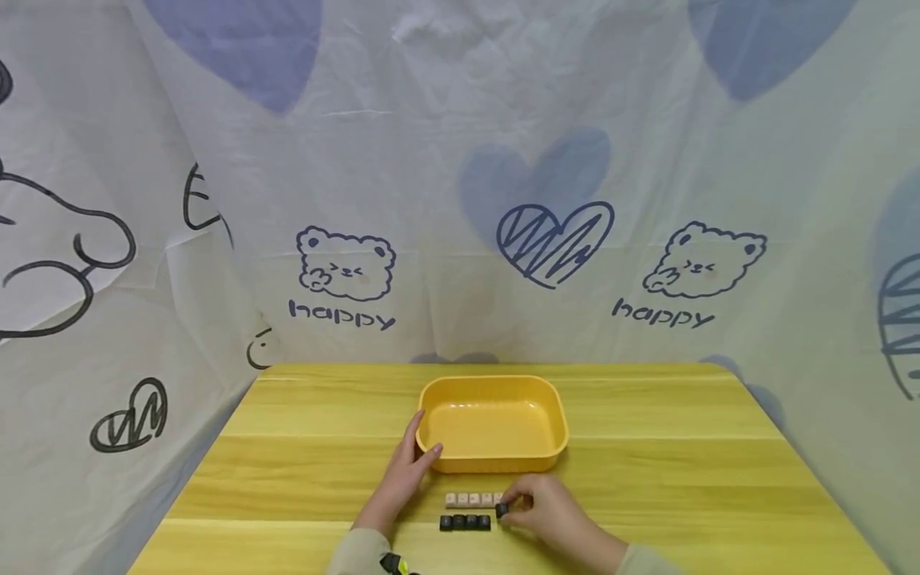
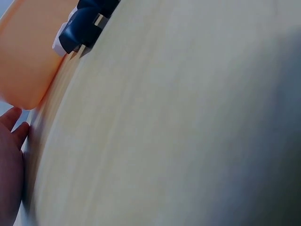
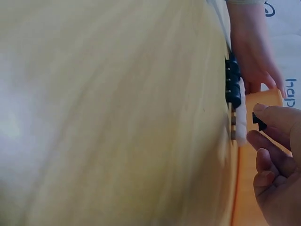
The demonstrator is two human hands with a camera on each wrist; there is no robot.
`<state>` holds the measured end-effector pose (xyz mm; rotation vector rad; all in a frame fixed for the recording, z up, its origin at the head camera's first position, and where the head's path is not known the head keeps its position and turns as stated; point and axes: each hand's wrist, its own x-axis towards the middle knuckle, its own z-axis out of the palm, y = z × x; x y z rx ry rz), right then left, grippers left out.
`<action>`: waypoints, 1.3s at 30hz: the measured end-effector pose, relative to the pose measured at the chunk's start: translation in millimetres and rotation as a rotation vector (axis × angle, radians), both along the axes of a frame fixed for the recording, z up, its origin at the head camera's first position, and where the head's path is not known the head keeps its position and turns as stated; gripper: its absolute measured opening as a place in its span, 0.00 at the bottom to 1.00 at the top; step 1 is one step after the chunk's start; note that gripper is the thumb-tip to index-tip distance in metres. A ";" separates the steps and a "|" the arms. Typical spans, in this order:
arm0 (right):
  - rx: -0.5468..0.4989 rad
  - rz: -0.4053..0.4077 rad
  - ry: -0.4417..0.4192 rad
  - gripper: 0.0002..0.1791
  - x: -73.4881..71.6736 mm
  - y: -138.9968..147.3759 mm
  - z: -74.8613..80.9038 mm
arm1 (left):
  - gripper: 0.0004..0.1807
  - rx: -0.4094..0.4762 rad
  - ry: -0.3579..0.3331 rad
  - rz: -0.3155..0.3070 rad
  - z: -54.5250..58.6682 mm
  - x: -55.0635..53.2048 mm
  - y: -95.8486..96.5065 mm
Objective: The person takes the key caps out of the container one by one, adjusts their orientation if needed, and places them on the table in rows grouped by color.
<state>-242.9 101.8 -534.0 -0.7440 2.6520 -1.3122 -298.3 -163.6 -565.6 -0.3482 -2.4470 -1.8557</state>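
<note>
In the head view my right hand pinches a black keycap between thumb and index finger, at the right end of two keycap rows. The right wrist view shows this black keycap at the fingertips, the other fingers curled. A row of black keycaps lies nearest me; a row of white keycaps lies just behind, its right end partly covered by the right hand. My left hand rests at the front left corner of a yellow plastic bin, thumb and fingers spread and fairly straight.
The bin stands open behind the rows, with nothing seen inside. All of it is on a wood-grain table. A white printed cloth hangs behind the table and along its sides.
</note>
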 end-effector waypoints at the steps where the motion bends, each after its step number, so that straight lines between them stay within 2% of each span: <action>1: -0.014 0.001 -0.018 0.07 0.7 -0.4 -1.3 | 0.40 -0.001 0.003 0.002 -0.4 -0.3 -0.3; 9: -0.082 -0.001 -0.086 0.07 6.1 -5.4 -13.6 | 0.40 -0.010 -0.014 0.020 0.4 0.6 -2.4; 15: -0.096 -0.037 -0.100 0.07 5.9 -9.5 -20.9 | 0.38 0.007 -0.009 0.005 28.9 16.1 1.0; 16: -0.097 -0.042 -0.101 0.07 5.9 -10.6 -21.6 | 0.38 0.008 -0.003 0.003 28.6 16.1 0.6; 22: -0.102 -0.044 -0.150 0.07 6.7 -15.1 -23.4 | 0.41 0.000 -0.005 0.010 3.4 0.3 -4.9; 23: -0.101 -0.043 -0.154 0.07 7.0 -15.6 -23.3 | 0.41 -0.003 -0.005 0.011 2.0 -0.7 -5.4; 39: -0.077 -0.085 -0.138 0.08 11.5 -18.5 -21.8 | 0.40 0.010 0.022 -0.007 -3.3 -0.9 -1.9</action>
